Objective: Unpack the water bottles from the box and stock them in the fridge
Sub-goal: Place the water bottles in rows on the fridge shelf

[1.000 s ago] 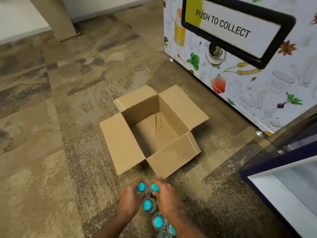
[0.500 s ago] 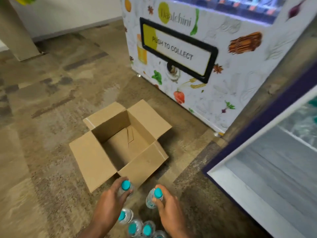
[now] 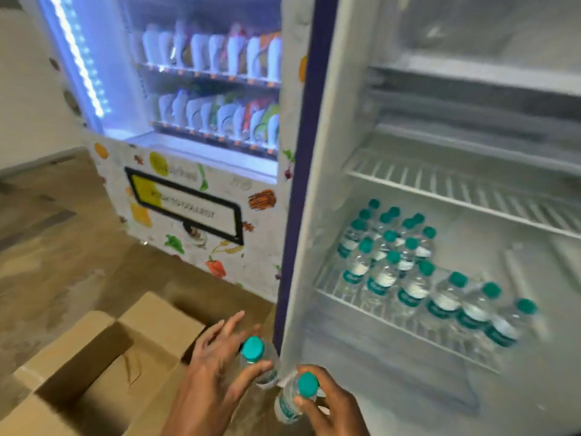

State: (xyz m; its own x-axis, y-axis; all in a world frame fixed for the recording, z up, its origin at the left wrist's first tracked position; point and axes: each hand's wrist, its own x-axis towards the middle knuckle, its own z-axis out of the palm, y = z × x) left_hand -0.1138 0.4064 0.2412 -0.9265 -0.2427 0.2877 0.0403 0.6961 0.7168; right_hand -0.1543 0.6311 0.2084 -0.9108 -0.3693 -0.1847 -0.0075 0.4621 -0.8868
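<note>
The left hand (image 3: pixel 217 369) grips one water bottle (image 3: pixel 259 361) by thumb and fingers, other fingers splayed. The right hand (image 3: pixel 327 404) clasps a second bottle (image 3: pixel 294 399) below its cap, apparently tilted, just outside the open fridge (image 3: pixel 317 215). Stocked bottles (image 3: pixel 408 272) stand on its wire shelf (image 3: pixel 330 281); the box (image 3: pixel 103 366) sits left.

Up and to the right of the hands (image 3: pixel 267 394) the fridge (image 3: pixel 314 278) stands open. On the wire shelf (image 3: pixel 418 335) nearest them, stocked bottles (image 3: pixel 390 262) fill the left part and run in a row along the front edge; bare wire lies behind that row to the right. The shelf above (image 3: pixel 456 190) is free across its width. The fridge's side wall rises just right of the left hand. To the left, the open box (image 3: pixel 100 366) occupies the floor.
</note>
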